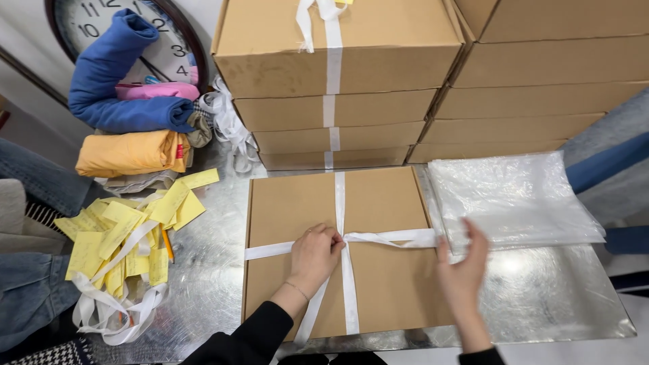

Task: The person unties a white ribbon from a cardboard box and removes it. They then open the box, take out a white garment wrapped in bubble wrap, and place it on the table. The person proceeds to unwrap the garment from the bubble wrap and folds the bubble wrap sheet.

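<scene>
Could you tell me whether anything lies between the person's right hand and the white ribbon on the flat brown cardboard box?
Nothing visible does. The right hand hovers open at the box's right edge, just below the white ribbon's end. The left hand already presses on the ribbon crossing atop the flat brown cardboard box.

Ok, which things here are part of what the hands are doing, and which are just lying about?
In hand:
- left hand pressing the white ribbon crossing
- flat cardboard box
- right hand at the box's edge

Lying about:
- clear plastic bags
- yellow paper slips
- folded clothes
- stacked boxes
- wall clock
</scene>
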